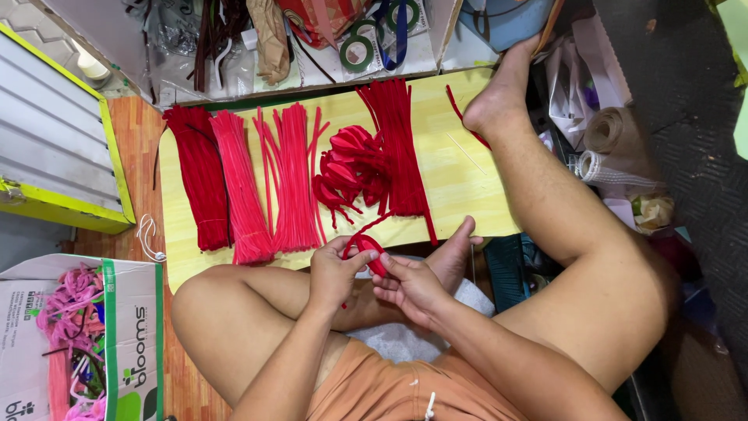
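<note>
Red pipe cleaner (366, 248) bent into a loop, and I've got both hands on it: left hand (333, 273) and right hand (411, 287) fingers pinched shut, right over the board (460, 168).

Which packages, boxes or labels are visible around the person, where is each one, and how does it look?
Cardboard box: bottom left on the floor, open, white with green panels and dark print, holding pink and mixed fuzzy stems.
Clear plastic bags: top left beyond the yellow board, crinkled, transparent, with dark stems inside.
Tape rolls: top centre, green rings on a white card.
Plastic bags: right of the foot, whitish and crumpled.
</note>
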